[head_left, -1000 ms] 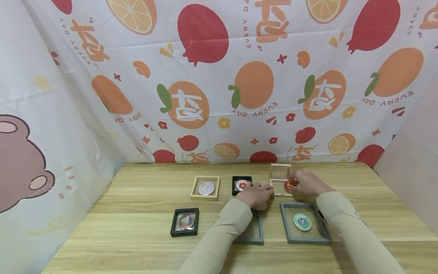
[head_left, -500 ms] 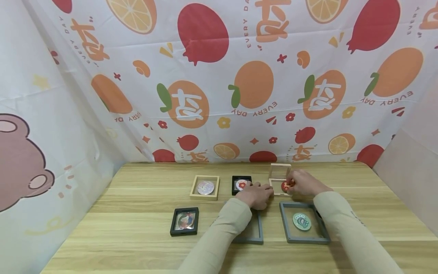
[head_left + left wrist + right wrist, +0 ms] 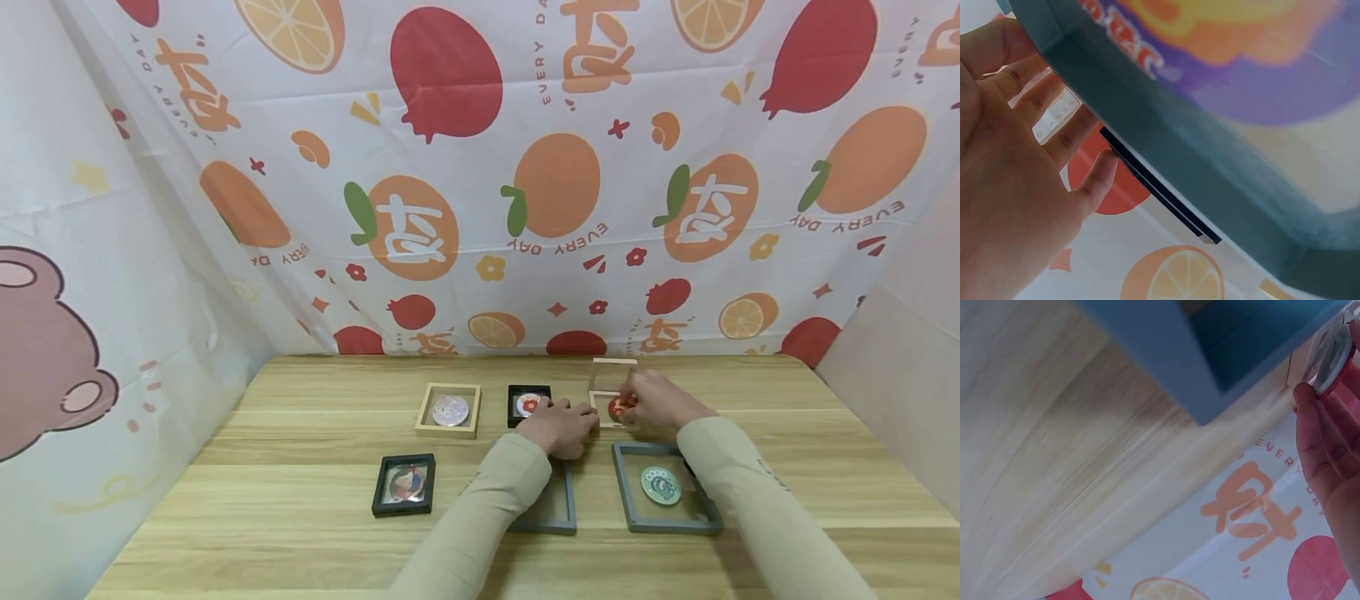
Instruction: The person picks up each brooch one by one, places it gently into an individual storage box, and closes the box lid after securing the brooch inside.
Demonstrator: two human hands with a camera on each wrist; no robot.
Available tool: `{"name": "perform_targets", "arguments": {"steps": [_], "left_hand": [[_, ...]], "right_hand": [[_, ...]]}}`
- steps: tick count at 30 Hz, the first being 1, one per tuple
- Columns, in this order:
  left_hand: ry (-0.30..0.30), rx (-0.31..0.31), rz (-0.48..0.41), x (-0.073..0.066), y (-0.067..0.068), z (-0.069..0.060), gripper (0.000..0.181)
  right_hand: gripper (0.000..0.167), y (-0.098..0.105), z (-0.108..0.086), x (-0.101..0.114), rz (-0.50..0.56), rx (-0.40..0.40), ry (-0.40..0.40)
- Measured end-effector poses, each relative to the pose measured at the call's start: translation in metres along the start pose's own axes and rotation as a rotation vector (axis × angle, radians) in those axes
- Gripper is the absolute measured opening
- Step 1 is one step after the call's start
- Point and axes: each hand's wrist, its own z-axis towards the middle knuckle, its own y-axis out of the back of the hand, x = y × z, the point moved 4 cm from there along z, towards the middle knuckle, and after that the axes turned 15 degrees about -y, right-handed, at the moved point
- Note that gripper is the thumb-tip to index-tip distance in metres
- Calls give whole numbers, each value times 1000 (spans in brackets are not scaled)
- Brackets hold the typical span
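Observation:
My right hand (image 3: 660, 398) pinches a round red badge (image 3: 619, 408) over the lower half of a small light-wood display frame (image 3: 613, 363), whose lid stands raised at the back. In the right wrist view the badge (image 3: 1337, 357) is tilted, its pale back showing between the fingers. My left hand (image 3: 561, 427) reaches across a grey frame (image 3: 542, 527), its fingers loosely bent and its fingertips at the wooden frame's left side. In the left wrist view the left hand (image 3: 1029, 144) is partly hidden behind the grey frame (image 3: 1172, 144), which has a purple-and-orange badge in it.
A small black frame (image 3: 512, 406) with a flower badge stands beside the left hand. Farther left are a pale wooden frame (image 3: 447, 432) and a black frame (image 3: 403, 511). A grey frame (image 3: 670, 526) with a green badge (image 3: 661, 485) lies beside the right forearm. Printed cloth (image 3: 525, 300) hangs behind.
My right hand has moved slightly left with the red badge, bringing it farther over the wooden frame's lower half. The left hand stays in place.

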Motion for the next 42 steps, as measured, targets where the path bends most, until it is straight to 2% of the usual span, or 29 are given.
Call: {"name": "perform_targets", "arguments": {"steps": [13, 20, 34, 42], "left_hand": [[-12, 2, 12, 2, -1, 0, 48], [-13, 6, 4, 2, -3, 3, 48], [-16, 6, -3, 1, -3, 5, 46], [-5, -3, -92, 2, 7, 3, 38]], "right_hand": [[11, -4, 4, 5, 6, 1, -32], [12, -8, 6, 5, 24, 4, -88], [17, -12, 6, 6, 36, -16, -98], [13, -8, 4, 8, 55, 24, -79]]}}
